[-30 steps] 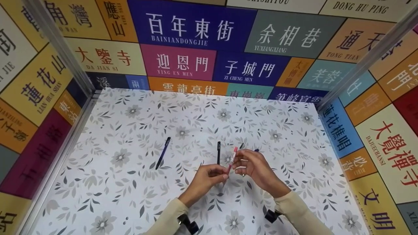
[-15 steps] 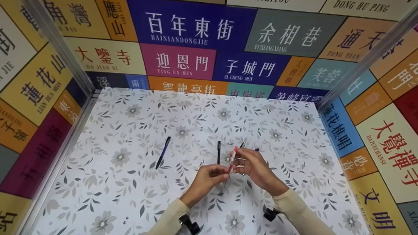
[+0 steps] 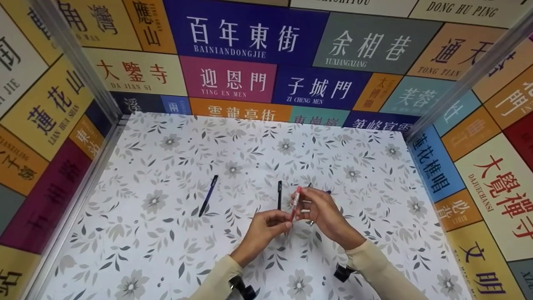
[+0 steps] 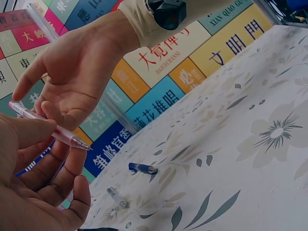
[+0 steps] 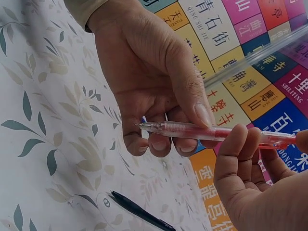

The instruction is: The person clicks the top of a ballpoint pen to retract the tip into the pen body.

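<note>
A pink click pen (image 3: 296, 204) with a clear barrel is held upright at a slant between both hands, over the table. My left hand (image 3: 266, 233) pinches its lower part between thumb and fingers; in the left wrist view the metal tip (image 4: 83, 144) pokes out past the thumb. Around the upper end is my right hand (image 3: 325, 214), a fingertip at the push-button end and other fingers curled along the barrel, as the right wrist view shows. Just beyond the hands lies a black pen (image 3: 279, 194), partly covered by the left hand in the head view.
A blue-and-black pen (image 3: 208, 196) lies to the left on the flower-patterned table (image 3: 166, 241). Behind the right hand are a blue pen (image 4: 143, 168) and a clear pen (image 4: 117, 197), mostly hidden in the head view. Panels with large lettering (image 3: 250, 37) wall the table in.
The right hand has shifted slightly left and closer around the pink pen's upper end, and the pen stands slightly more upright. The left hand keeps its pinch, and the other pens lie as before.
</note>
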`<action>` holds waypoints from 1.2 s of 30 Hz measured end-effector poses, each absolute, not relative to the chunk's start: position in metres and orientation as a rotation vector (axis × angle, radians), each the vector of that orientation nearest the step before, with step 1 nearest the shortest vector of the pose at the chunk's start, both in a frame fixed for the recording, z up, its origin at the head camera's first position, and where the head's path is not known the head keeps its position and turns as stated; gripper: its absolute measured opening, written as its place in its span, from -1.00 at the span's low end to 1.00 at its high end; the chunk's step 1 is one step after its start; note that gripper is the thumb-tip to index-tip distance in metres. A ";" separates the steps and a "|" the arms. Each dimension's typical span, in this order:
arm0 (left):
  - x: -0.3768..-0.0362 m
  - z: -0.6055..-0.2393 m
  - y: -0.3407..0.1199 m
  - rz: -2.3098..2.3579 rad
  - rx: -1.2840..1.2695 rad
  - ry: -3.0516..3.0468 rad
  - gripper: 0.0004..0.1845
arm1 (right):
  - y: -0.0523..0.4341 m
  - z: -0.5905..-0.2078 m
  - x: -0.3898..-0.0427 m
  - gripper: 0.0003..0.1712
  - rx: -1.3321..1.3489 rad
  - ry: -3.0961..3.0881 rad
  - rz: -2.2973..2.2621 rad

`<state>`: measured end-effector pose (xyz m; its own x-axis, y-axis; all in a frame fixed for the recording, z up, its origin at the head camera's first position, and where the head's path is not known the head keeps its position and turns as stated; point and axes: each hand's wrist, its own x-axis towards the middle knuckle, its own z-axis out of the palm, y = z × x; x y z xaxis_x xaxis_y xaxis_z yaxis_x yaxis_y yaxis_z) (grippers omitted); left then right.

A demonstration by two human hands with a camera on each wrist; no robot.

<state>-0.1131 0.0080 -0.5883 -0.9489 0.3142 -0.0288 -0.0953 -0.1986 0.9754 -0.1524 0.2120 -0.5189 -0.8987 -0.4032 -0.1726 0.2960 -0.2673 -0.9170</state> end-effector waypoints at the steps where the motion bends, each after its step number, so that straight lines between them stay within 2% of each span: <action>1: -0.113 -0.588 0.008 2.227 0.256 1.804 -0.79 | 0.211 -0.519 -0.152 -0.65 -0.131 1.555 -2.203; 15: -0.113 -0.586 0.010 2.251 0.254 1.834 -0.81 | 0.204 -0.513 -0.158 -0.56 -0.122 1.601 -2.166; 36: -0.111 -0.587 0.011 2.259 0.225 1.823 -0.79 | 0.203 -0.514 -0.158 -0.63 -0.111 1.637 -2.144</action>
<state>-0.1106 0.0107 -0.5871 -0.9619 0.2724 -0.0243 -0.0813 -0.1999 0.9764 -0.1581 0.2032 -0.5145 -0.9007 -0.3873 -0.1969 0.2920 -0.2040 -0.9344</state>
